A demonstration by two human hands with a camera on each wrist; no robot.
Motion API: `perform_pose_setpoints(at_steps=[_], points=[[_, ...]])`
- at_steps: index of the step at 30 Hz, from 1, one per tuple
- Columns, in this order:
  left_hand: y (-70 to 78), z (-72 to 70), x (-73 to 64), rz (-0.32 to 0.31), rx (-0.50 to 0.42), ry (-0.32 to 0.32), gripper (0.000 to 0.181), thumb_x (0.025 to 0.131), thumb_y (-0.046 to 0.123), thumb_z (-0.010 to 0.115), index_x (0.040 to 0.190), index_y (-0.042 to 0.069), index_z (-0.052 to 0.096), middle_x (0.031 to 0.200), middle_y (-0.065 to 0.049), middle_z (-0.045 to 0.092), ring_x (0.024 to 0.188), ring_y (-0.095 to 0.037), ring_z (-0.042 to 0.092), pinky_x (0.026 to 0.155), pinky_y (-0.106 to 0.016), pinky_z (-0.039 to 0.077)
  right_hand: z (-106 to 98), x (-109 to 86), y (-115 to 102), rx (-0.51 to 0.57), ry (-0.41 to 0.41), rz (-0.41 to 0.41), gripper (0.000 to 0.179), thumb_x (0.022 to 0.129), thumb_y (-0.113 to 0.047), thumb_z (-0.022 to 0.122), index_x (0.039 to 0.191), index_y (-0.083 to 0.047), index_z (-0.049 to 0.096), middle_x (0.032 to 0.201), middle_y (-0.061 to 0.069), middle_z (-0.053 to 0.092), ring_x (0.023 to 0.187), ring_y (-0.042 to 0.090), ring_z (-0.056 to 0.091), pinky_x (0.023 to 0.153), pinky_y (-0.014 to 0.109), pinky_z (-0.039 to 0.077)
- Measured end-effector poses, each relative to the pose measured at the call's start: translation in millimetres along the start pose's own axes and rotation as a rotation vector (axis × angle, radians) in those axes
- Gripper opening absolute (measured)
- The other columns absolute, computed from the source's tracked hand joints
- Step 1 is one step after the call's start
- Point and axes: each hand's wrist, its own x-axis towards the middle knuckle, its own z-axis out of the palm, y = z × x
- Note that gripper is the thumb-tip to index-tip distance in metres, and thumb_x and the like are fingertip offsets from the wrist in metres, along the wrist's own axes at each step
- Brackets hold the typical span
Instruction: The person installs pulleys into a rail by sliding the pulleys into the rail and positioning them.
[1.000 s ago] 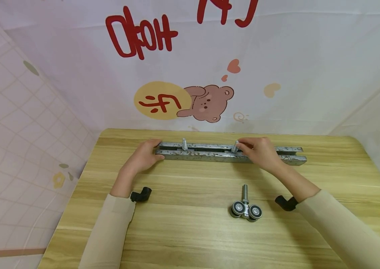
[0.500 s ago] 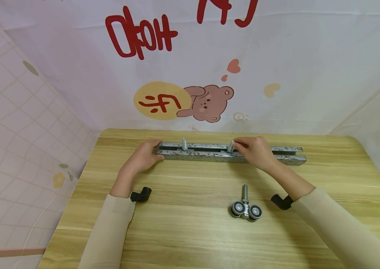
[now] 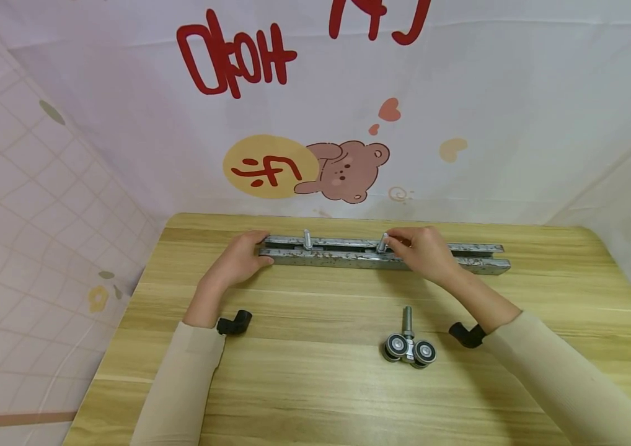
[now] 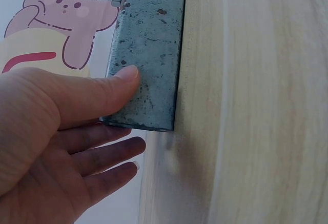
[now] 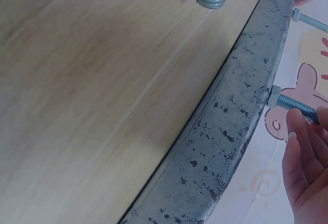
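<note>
A worn grey metal track (image 3: pixel 338 259) lies along the back of the table with its slot facing up. Two threaded bolts with nuts stand out of the slot: a left bolt (image 3: pixel 307 239) and a right bolt (image 3: pixel 383 241). My left hand (image 3: pixel 240 259) grips the track's left end, its thumb (image 4: pixel 123 83) on the front wall and the other fingers behind. My right hand (image 3: pixel 429 251) pinches the right bolt's threaded shank between thumb and fingers, as the right wrist view also shows. What the bolts join to inside the track is hidden.
A loose roller trolley (image 3: pixel 409 350) with an upright-pointing bolt lies on the wooden table (image 3: pixel 304 384) in front of the track. Black wrist-camera pieces sit by both sleeves. A printed cloth (image 3: pixel 488 93) hangs behind the table's back edge.
My right hand has slid the right bolt a short way left along the slot, toward the other bolt, and then nearly stopped. The left hand keeps its grip on the track end.
</note>
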Motion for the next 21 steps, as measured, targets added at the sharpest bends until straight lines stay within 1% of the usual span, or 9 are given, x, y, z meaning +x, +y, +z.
perform_pose_setpoints(at_steps=[9,12,15,21], points=[[-0.2,-0.8,-0.2,0.009,-0.008,-0.003,0.066,0.1,0.011,0.074,0.156,-0.005,0.043,0.158,-0.025,0.045,0.142,-0.041,0.049,0.115,-0.055,0.045,-1.6,-1.1,-0.5,-0.009,0.002,-0.014,0.025,0.105,-0.014,0.067,0.119,0.004,0.077,0.085,0.012,0.078,0.07,0.017,0.072,0.057,0.032,0.053],[0.0,-0.8,0.0,0.008,-0.007,-0.003,0.066,0.1,0.011,0.074,0.156,-0.005,0.044,0.158,-0.025,0.045,0.141,-0.041,0.049,0.115,-0.055,0.045,-2.2,-1.8,0.2,-0.003,0.0,-0.013,0.025,0.104,-0.013,0.067,0.119,0.004,0.077,0.088,0.013,0.078,0.071,0.019,0.073,0.058,0.032,0.055],[0.0,-1.0,0.1,0.007,-0.008,-0.004,0.066,0.1,0.011,0.074,0.156,-0.005,0.044,0.158,-0.025,0.045,0.142,-0.041,0.049,0.115,-0.055,0.044,-3.0,-3.4,0.8,0.002,0.004,-0.004,0.025,0.103,-0.013,0.069,0.121,0.003,0.076,0.091,0.012,0.079,0.072,0.019,0.072,0.058,0.033,0.054],[-1.1,-0.9,1.1,0.007,-0.006,-0.006,0.067,0.1,0.012,0.074,0.157,-0.004,0.043,0.159,-0.025,0.044,0.143,-0.041,0.048,0.115,-0.055,0.044,-6.1,-11.1,2.0,0.004,0.02,0.021,0.031,0.101,-0.019,0.073,0.125,0.0,0.074,0.099,0.011,0.078,0.071,0.018,0.069,0.056,0.032,0.051]])
